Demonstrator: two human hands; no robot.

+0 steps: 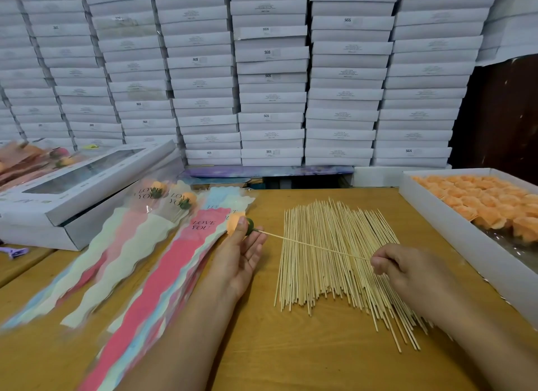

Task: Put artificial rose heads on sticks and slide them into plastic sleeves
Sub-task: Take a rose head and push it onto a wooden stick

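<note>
My left hand (243, 252) holds an orange rose head (235, 221) with a green base between thumb and fingers, just over the top of a pile of plastic sleeves (180, 262). A thin wooden stick (314, 245) runs from the rose's base to my right hand (407, 269), which pinches its near end. A heap of loose sticks (329, 262) lies under the held stick on the wooden table (291, 361). A white tray of orange rose heads (492, 204) sits at the right.
Two sleeved roses (163, 198) lie on a second fan of sleeves at the left. White window boxes (72, 186) stand at the far left, with more sleeved roses behind. Stacks of white boxes (270, 70) wall off the back.
</note>
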